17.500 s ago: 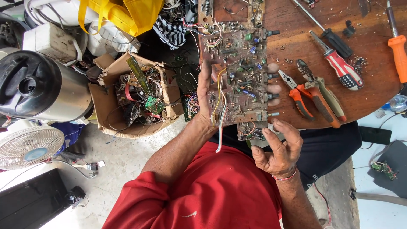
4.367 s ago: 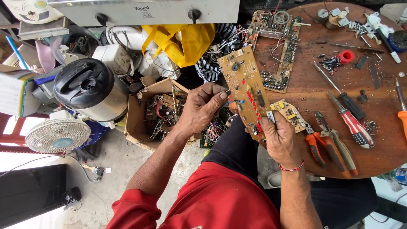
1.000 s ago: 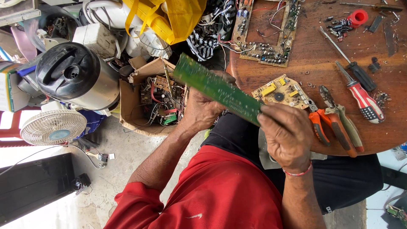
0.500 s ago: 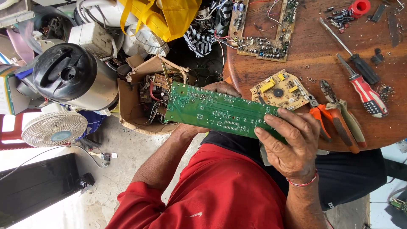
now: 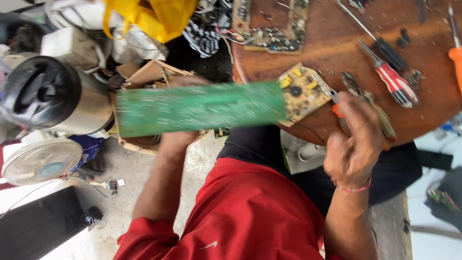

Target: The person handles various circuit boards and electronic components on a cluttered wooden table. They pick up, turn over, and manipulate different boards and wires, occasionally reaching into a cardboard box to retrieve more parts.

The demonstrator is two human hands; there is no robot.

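My left hand point(image 5: 174, 140) grips a long green circuit board point(image 5: 199, 108) from behind, so the board hides most of the hand. The blurred board lies level, reaching from above a cardboard box point(image 5: 144, 74) to the edge of the round wooden table point(image 5: 337, 38). My right hand point(image 5: 356, 144) is off the board, with loosely curled fingers over the orange-handled pliers point(image 5: 356, 89) at the table's near edge. A small yellow circuit board point(image 5: 303, 91) lies just left of the pliers.
On the table are a red-handled screwdriver point(image 5: 394, 84), an orange screwdriver point(image 5: 455, 60) and a large brown circuit board point(image 5: 269, 24). Left of the box stand a steel pot with a black lid point(image 5: 53, 96) and a small white fan point(image 5: 41, 161). A yellow bag point(image 5: 154, 17) hangs at the top.
My right hand has let go of the green board and moved right onto the pliers. My left hand has swung the board left and level, over the cardboard box.
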